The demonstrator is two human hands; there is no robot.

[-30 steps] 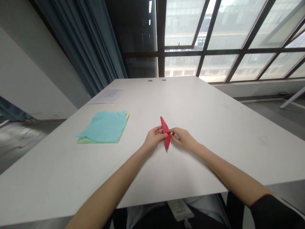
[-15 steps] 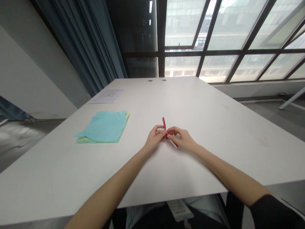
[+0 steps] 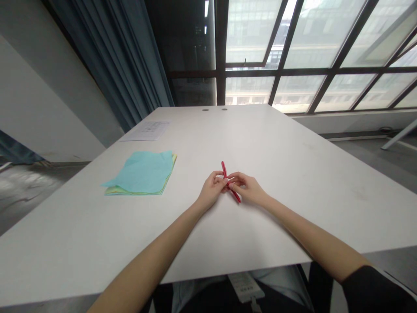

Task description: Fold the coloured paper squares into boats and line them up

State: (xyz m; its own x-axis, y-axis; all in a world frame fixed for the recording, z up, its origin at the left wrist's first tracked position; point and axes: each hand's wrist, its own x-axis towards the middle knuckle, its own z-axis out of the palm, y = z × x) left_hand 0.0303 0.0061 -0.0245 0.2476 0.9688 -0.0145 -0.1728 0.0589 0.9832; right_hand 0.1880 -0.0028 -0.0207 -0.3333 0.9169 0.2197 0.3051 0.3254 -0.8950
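Red paper, folded narrow, is held over the near middle of the table, one end pointing away from you, the other slanting toward you and to the right. Your left hand pinches it, and your right hand grips it just beside. The coloured sheets lie apart, to your left.

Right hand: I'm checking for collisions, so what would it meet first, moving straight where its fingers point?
Besides the red folded piece at its fingertips, the right hand would likely meet the left hand first; depth between the hands is unclear.
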